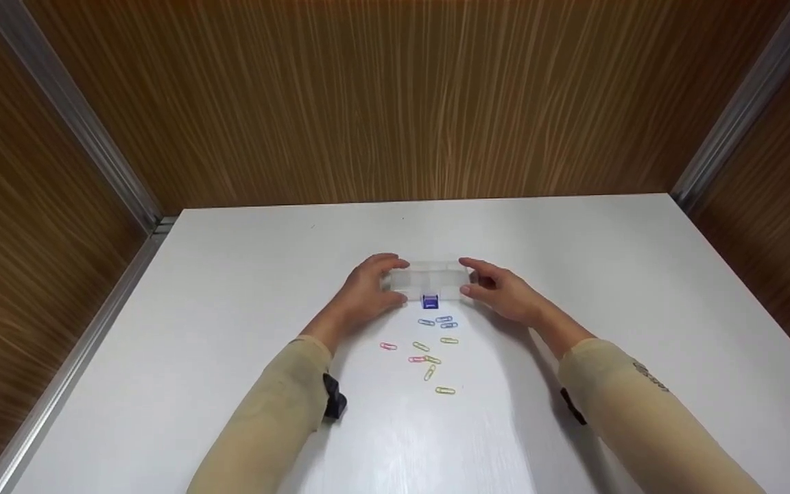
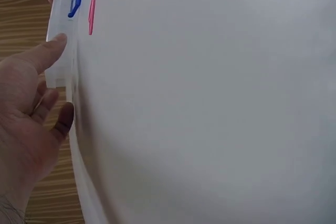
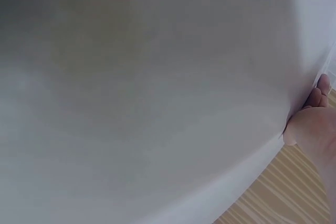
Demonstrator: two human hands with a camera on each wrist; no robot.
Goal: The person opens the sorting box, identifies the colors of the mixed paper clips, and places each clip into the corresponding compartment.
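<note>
A small clear plastic box (image 1: 429, 280) with a blue latch (image 1: 430, 302) on its near side sits in the middle of the white table. My left hand (image 1: 369, 288) grips its left end, thumb on the near edge and fingers along the far one. At the opposite end my right hand (image 1: 505, 291) holds it in a similar way. In the left wrist view the thumb presses on the side of the box (image 2: 58, 27), left of the latch (image 2: 76, 2). The right wrist view catches only part of the right hand (image 3: 315, 121) at its edge.
Loose paper clips lie between the box and me: several yellow ones (image 1: 445, 390), blue ones (image 1: 426, 322) close to the latch, and two pink ones (image 1: 388, 346). Wood-grain panels (image 1: 409, 103) wall the table (image 1: 162, 357) at the back and sides.
</note>
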